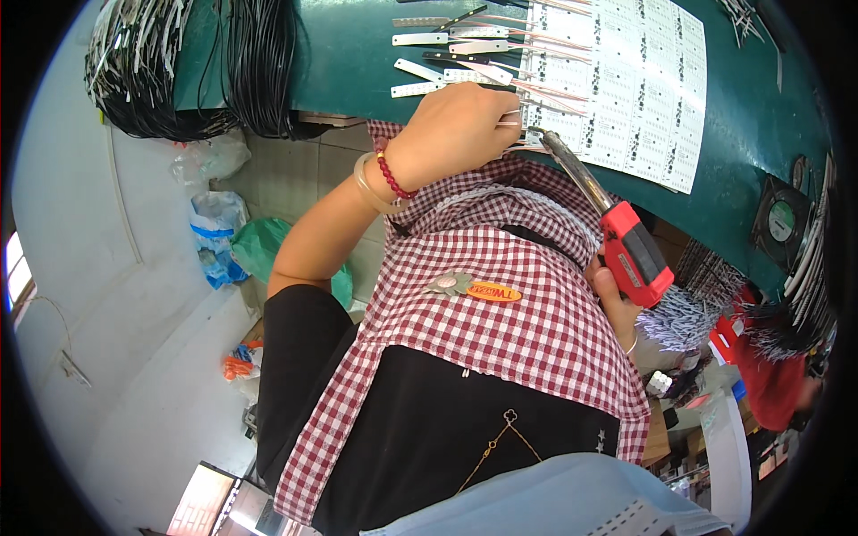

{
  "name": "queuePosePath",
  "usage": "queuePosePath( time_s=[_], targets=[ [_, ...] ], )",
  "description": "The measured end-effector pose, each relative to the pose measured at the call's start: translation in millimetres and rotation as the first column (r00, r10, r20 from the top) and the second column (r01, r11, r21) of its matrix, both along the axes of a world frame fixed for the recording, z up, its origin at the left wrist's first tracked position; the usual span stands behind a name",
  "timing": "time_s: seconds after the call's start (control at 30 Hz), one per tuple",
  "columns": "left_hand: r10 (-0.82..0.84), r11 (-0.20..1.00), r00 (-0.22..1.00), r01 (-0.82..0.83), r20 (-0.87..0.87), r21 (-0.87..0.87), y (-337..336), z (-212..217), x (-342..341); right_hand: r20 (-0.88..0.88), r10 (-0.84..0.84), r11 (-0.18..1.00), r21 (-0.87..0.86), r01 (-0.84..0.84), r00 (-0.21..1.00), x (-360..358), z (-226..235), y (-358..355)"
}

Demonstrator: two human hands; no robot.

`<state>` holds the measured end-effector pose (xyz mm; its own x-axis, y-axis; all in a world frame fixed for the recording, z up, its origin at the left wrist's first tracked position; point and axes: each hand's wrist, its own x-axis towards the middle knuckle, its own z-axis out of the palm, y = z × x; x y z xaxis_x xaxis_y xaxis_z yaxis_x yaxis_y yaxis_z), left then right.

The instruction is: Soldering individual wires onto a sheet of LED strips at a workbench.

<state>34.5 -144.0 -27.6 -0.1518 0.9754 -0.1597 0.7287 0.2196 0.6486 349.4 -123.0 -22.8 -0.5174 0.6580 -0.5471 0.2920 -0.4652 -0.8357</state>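
Observation:
My left hand is closed in a pinch at the near left edge of a white panel of circuit boards. A thin pale wire shows between its fingertips. My right hand is wrapped round the back of a red and black soldering iron, its fingers partly hidden. The iron's metal tip reaches the panel's edge just right of my left fingertips; whether it touches the wire I cannot tell. Several small perforated white strips lie left of the panel, with thin wires running onto it.
Black cable bundles hang over the left side of the green table. A small black fan and wire bundles are at the right. Plastic bags sit below the table. Another person's red sleeve shows at far right.

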Motion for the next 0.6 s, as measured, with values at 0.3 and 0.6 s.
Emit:
queuePosePath(
  time_s=[0.3, 0.6],
  targets=[
    [0.039, 0.998, 0.998, -0.041, -0.043, -0.037, 2, 1, 3, -0.031, -0.073, 0.997, -0.041, 0.072, 0.997, 0, 6, -4],
    [0.016, 1.0, 0.999, -0.017, -0.038, -0.012, 1, 0, 2, 0.008, 0.006, 1.0, 0.01, -0.006, 1.0, 2, 4, -3]
  ],
)
